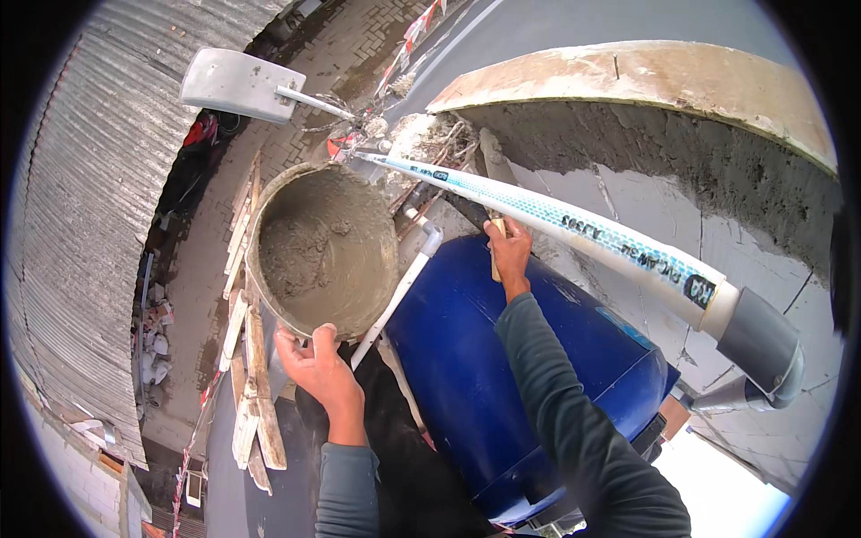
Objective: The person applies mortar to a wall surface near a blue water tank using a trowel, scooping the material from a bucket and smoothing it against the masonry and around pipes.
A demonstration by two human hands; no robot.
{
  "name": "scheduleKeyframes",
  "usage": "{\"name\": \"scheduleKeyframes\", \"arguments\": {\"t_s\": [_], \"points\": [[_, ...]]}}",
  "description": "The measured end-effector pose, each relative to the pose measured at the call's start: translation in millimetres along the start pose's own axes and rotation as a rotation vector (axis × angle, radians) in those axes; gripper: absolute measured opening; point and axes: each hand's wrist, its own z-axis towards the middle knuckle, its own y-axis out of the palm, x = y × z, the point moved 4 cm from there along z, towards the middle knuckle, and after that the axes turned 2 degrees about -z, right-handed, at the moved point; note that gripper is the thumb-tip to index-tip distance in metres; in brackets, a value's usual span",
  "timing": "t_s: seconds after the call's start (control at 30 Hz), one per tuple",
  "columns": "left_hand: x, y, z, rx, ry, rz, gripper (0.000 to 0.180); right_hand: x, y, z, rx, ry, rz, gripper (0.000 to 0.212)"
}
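A round bucket (387, 285) of wet grey mortar (327, 247) stands left of centre, its rim crusted. My left hand (325, 372) grips the near edge of that rim, thumb near the top and some fingers hidden beneath. To the right, above a large blue tank (448, 332), my right hand (511, 255) is closed around the wooden handle of a trowel (496, 224). The grey blade points away from me toward the wall (659, 202), which carries fresh mortar (619, 139) along its upper part.
A white pipe (556, 215) with a grey elbow (762, 345) slants between me and the wall. A wooden board (646, 76) edges the wall's top. Rough planks (253, 394) stand left of the bucket. A corrugated roof (99, 179), street lamp (242, 85) and paving lie beyond.
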Motion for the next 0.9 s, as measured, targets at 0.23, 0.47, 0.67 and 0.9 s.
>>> {"name": "scheduleKeyframes", "arguments": {"t_s": [0.23,0.47,0.67,0.9], "points": [[-2,13,8,0.006,-0.008,0.123,0.042,71,-1,44,-0.148,0.005,0.130,0.026],[0,19,9,0.035,-0.016,0.142,0.040,-20,-11,20,-0.100,-0.055,0.203,0.026],[3,33,2,0.028,-0.014,0.113,0.025,52,-19,54,-0.172,0.053,0.196,0.046],[4,36,1,0.040,0.016,0.145,0.021,41,-6,73,-0.256,0.096,0.244,0.064]]}}
